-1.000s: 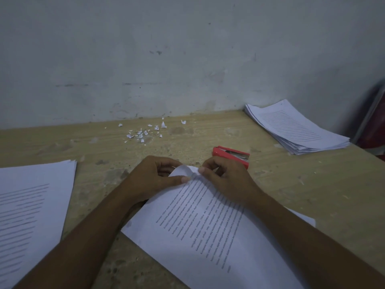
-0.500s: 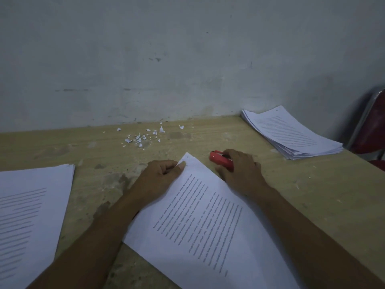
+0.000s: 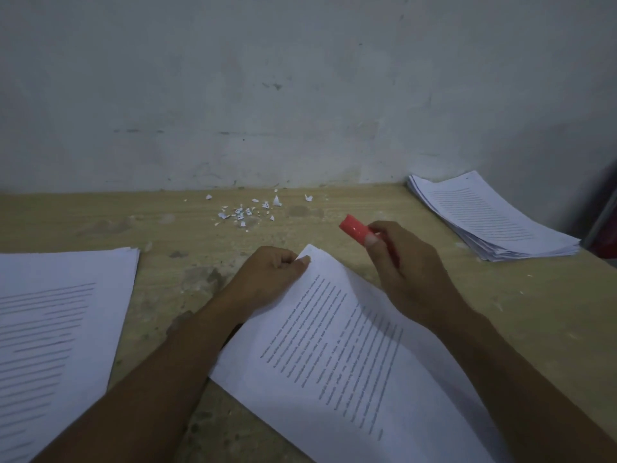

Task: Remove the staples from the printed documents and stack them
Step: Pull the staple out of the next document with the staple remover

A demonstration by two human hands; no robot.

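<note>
The red tool (image 3: pixel 354 228), which lay on the table (image 3: pixel 500 312) just beyond the far corner of the document (image 3: pixel 350 355) a second ago, is now lifted clear of the wood. It is gripped in the right hand (image 3: pixel 407 272), thumb pressed along its top, just beyond and to the right of that corner. The corner itself is pinched by the left hand (image 3: pixel 270 275), as before. It is judged that the staple there is about to be worked out, so this document is not yet ready for stacking; the staple itself cannot be made out.

No container is seen. Sheets are gathered in a pile (image 3: pixel 56 329) left of the document, and a thicker stack (image 3: pixel 490 218) is kept far to its right. Paper scraps (image 3: pixel 247 212) are scattered beyond it.
</note>
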